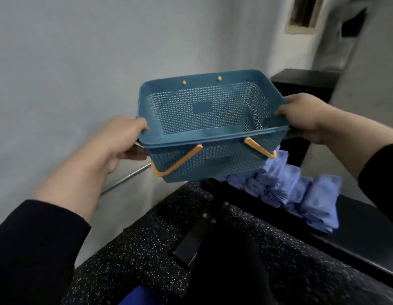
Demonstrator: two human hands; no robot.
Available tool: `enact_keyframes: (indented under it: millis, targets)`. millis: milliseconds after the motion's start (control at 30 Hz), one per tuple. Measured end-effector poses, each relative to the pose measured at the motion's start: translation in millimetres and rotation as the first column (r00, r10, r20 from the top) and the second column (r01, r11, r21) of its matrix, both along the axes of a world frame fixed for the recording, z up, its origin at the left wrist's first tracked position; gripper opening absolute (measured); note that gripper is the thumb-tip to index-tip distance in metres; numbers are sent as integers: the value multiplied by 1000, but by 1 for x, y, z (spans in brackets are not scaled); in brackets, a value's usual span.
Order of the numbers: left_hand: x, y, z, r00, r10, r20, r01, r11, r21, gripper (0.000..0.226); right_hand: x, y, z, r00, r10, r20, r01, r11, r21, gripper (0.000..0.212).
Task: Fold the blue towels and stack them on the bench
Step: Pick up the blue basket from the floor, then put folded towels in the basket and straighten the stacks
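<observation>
An empty blue perforated plastic basket (204,111) with orange handles hangs in the air, tilted toward me. My left hand (122,139) grips its left rim. My right hand (305,115) grips its right rim. Below and to the right of the basket, several folded blue towels (301,194) sit in stacks on the black bench (367,227). The basket hides the far end of the towel row.
A grey wall (70,73) rises on the left with a metal rail (125,179) low on it. The floor (147,249) is black with white speckles. A black strap (191,243) hangs in front of me. A dark block (305,80) stands behind the bench.
</observation>
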State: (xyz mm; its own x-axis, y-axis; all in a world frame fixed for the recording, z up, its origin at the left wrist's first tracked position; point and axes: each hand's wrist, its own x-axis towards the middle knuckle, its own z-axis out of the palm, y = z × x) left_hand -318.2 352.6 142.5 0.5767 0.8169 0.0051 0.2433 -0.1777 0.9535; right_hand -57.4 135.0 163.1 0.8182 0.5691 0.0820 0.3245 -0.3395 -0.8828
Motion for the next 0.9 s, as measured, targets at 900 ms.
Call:
enact_keyframes:
  millis: [900]
  targets:
    - [376, -428, -167, 670, -741, -45, 727, 667, -160, 36, 162, -532, -147, 536, -836, -120, 781, 544, -307, 27]
